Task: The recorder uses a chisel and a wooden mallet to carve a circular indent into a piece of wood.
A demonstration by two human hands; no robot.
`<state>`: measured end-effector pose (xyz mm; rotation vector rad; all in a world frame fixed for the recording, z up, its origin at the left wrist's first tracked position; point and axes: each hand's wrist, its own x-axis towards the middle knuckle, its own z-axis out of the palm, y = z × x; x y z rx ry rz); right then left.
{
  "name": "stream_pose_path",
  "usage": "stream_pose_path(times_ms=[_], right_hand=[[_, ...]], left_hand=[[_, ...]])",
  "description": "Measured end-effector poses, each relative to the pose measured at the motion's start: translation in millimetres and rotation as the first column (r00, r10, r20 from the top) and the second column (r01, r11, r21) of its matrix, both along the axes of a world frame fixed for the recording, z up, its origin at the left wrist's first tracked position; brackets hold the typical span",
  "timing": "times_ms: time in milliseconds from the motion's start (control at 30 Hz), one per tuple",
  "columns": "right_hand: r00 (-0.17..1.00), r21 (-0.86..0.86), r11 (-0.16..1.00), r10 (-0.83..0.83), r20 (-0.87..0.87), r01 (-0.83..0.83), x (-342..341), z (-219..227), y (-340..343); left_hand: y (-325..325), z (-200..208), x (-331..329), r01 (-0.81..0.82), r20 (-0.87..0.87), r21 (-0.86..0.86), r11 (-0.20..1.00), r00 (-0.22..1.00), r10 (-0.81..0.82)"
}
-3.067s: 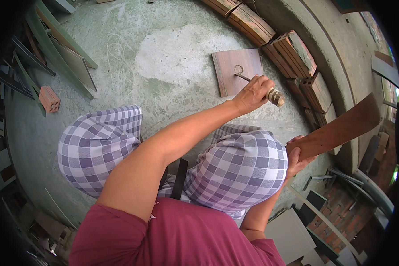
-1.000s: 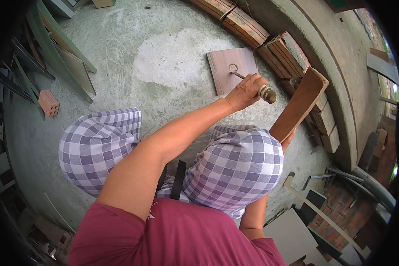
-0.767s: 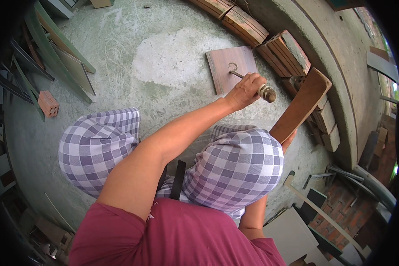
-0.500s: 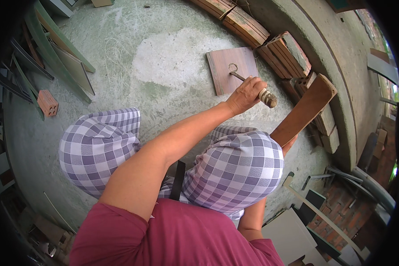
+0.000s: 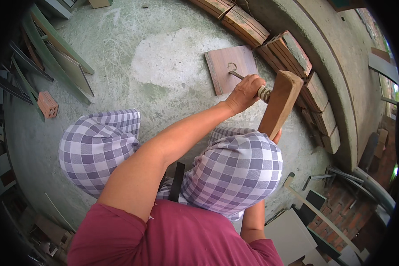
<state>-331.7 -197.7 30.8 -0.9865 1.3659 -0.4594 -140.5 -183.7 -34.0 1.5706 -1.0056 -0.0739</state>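
My left hand [image 5: 245, 93] is closed around a chisel [image 5: 237, 76], its metal shaft slanting down to a square brown wood-grain board [image 5: 219, 68] on the floor. The chisel's tip meets the board beside a small ring-shaped mark [image 5: 232, 66]. Behind the fist sticks out the pale, banded end of the handle. My right hand [image 5: 277, 136] grips a thick wooden block [image 5: 279, 104] from below; my knee hides most of that hand. The block's side is against or very close to the handle's end; whether they touch, I cannot tell.
Stacked bricks [image 5: 290, 53] line a concrete ledge [image 5: 332, 75] at the right. To the left, curved panels [image 5: 53, 57] lean near a single hollow brick [image 5: 48, 104]. Boards and strips [image 5: 292, 237] lie at lower right. My checked-cloth knees [image 5: 239, 173] flank the work.
The wooden block has swung left, from apart from the chisel's handle to right up at its end. The left hand and chisel have barely moved.
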Motion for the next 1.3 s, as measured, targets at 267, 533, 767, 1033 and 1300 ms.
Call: stream_pose_path(times_ms=[267, 533, 767, 1033, 1300], right_hand=[[1.000, 0.014, 1.000, -0.003, 0.020, 0.003, -7, 2, 7], [0.984, -0.145, 0.974, 0.167, -0.060, -0.174, 2, 0, 12], [0.850, -0.421, 0.748, 0.376, -0.368, -0.513, 4, 6, 11], [0.937, -0.554, 0.755, 0.286, -0.201, -0.349, -6, 5, 11], [0.977, -0.413, 0.886, 0.177, -0.118, -0.210, -11, 15, -5]], left_hand=[[-4, 7, -2, 0.018, 0.039, 0.043, 0.999, 0.999, -0.020], [-4, 3, 3, 0.008, 0.074, 0.020, 1.000, 0.997, -0.010], [0, -3, 1, 0.074, 0.022, 0.052, 0.996, 0.997, -0.075], [8, -4, 14, 0.018, 0.093, 0.013, 1.000, 0.995, -0.020], [1, 27, 75, -0.347, -0.489, 0.069, 0.936, 0.806, 0.334]])
